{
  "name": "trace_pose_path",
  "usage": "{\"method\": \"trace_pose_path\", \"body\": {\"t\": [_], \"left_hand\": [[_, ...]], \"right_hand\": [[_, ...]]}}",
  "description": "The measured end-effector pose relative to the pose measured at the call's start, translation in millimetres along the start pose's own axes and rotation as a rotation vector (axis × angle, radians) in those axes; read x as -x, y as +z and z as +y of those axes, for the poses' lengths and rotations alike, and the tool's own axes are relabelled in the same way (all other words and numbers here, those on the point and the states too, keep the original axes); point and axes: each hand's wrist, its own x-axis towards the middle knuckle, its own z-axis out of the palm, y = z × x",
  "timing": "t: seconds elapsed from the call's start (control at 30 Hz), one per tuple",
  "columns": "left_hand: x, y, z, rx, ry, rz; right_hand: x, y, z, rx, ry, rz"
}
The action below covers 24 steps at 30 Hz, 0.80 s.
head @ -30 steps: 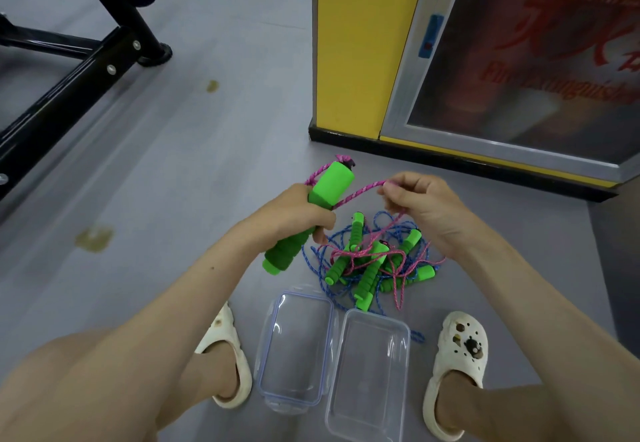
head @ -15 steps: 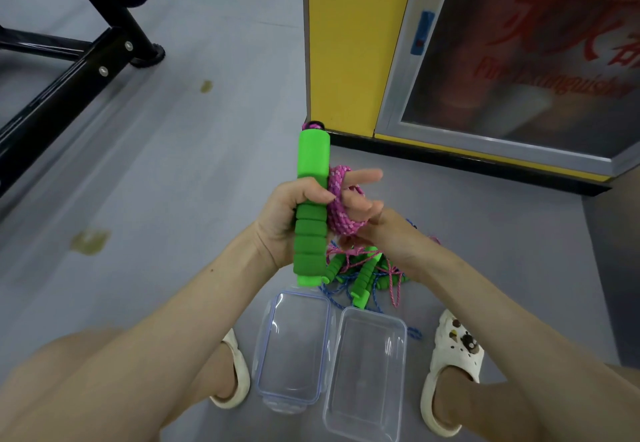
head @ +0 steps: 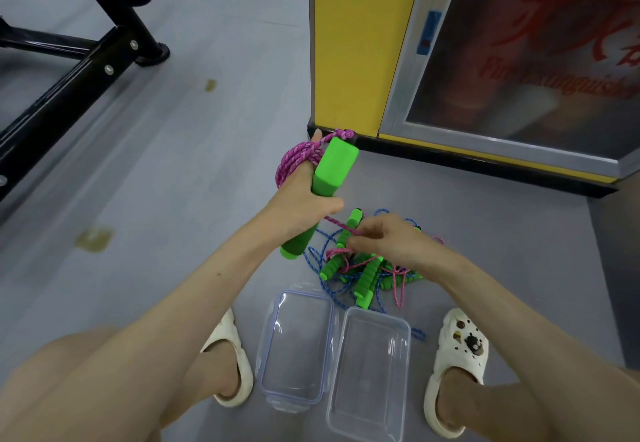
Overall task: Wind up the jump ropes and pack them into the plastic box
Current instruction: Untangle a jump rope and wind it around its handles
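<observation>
Left hand grips a green handle, pink rope coiled round its fingers. Right hand pinches the slack, probably. Keep loops tight. Box empty on near floor.

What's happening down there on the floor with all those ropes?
A person is winding up a pink jump rope. The left hand grips its green handle with loops of rope coiled over the fingers, while the right hand feeds in more pink cord from a tangled pile of ropes. The clear plastic box and its lid lie open beside each other, with nothing packed.
</observation>
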Motion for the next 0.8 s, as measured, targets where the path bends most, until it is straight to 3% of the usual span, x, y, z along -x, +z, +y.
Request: {"method": "trace_pose_path", "body": {"t": [0.2, 0.4, 0.57, 0.8], "left_hand": [[-2.7, 0.8, -9.6, -0.193, -0.072, -0.122], [-5.3, 5.8, -14.1, -0.335, -0.159, -0.214], [1.4, 4.4, -1.7, 0.041, -0.337, -0.304], [11.3, 1.9, -1.9, 0.746, -0.3, -0.738]], "right_hand": [[3.0, -16.6, -9.4, -0.161, -0.061, 0.212], [0.2, -19.4, -13.4, -0.286, -0.114, 0.258], [-1.8, -15.9, -14.6, -0.35, -0.153, 0.279], [-1.1, -10.5, -15.3, -0.483, -0.199, 0.233]]}}
